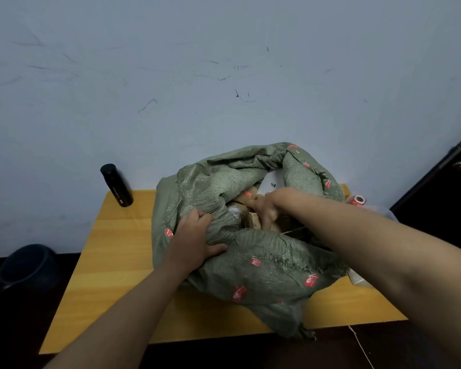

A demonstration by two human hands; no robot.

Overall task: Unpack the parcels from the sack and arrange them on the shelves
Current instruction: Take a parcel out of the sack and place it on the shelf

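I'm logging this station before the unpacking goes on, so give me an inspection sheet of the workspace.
Surface: yellow wooden table, against the wall.
Job's things: green woven sack open on the table; brown cardboard parcels and a white parcel inside.
Clutter: black cylindrical bottle upright at the far left corner; red-and-white tape roll and clear plastic at far right.
Hands: left hand grips the sack's rim; right hand reaches among the parcels, grip unclear.
Cables: thin white string at the near right.
Surroundings: scuffed pale wall; dark bin on the floor, left.
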